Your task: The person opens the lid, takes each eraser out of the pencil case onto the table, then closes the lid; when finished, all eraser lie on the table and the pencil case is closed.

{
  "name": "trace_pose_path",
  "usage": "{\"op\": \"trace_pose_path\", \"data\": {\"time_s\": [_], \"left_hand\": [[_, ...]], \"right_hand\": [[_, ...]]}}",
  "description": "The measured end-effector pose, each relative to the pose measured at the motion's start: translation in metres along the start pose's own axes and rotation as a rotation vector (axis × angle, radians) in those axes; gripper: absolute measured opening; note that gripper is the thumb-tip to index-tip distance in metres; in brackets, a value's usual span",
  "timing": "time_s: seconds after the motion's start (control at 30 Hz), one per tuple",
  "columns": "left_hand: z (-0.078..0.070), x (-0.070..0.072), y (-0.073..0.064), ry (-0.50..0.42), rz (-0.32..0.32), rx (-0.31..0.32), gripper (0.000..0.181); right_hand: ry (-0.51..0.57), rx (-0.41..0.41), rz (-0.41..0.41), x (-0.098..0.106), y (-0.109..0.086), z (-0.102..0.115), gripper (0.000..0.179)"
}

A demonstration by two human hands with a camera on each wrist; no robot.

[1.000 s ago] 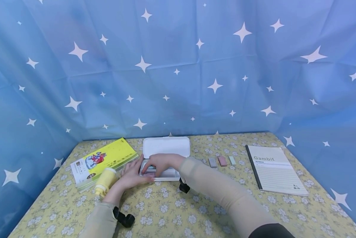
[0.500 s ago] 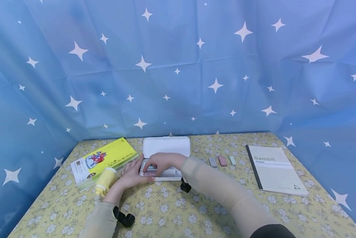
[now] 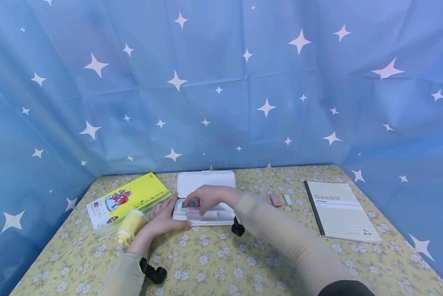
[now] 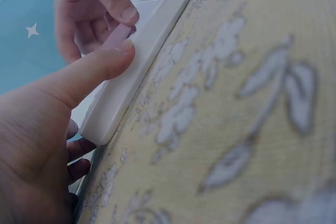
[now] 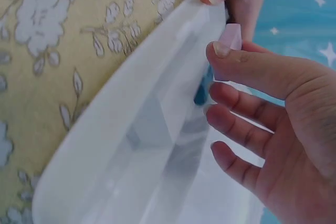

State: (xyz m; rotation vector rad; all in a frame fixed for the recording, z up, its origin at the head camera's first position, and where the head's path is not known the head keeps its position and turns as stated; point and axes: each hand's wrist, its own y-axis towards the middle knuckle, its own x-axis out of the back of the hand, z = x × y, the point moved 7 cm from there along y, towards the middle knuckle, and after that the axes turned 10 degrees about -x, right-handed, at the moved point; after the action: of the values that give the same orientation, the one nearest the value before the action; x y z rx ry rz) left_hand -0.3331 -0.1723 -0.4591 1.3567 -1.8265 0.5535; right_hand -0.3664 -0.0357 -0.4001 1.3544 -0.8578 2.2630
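An open white pencil case (image 3: 225,215) lies on the table, its lid (image 3: 206,182) folded back toward the curtain. My left hand (image 3: 164,217) grips the case's left end, with the thumb on the front rim and fingers round the side. Over the left part of the case, my right hand (image 3: 211,196) pinches a pink eraser (image 5: 229,39) between thumb and forefinger. The other right fingers are loosely bent in the right wrist view. A small dark teal thing (image 5: 202,89) lies inside the case, beyond a low divider.
Left of the case lie yellow-covered books (image 3: 144,190) and a pale yellow bottle-like thing (image 3: 131,226). A pink eraser (image 3: 275,200) and a pale green one (image 3: 288,200) sit to the right, with a notebook (image 3: 343,213) farther over. A blue starry curtain (image 3: 221,102) backs the table.
My right hand has risen from the case's left compartment and shifted slightly right, bringing the pink eraser up. The right sleeve now covers most of the grey eraser. My left hand stays put.
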Motion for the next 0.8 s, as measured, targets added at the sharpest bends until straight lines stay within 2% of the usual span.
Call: {"op": "trace_pose_path", "data": {"time_s": [0.37,0.6,0.8], "left_hand": [[-0.003,0.002,-0.001,-0.005,0.007,0.026,0.12],[0.002,0.001,0.0,0.005,0.003,0.029,0.121],[0.001,0.0,-0.001,0.007,0.007,0.037,0.122]], "right_hand": [[0.101,-0.023,-0.035,0.008,-0.017,-0.018,0.051],[0.138,-0.059,-0.047,0.006,-0.025,-0.028,0.05],[0.227,-0.094,-0.052,0.001,-0.033,-0.035,0.049]]}}
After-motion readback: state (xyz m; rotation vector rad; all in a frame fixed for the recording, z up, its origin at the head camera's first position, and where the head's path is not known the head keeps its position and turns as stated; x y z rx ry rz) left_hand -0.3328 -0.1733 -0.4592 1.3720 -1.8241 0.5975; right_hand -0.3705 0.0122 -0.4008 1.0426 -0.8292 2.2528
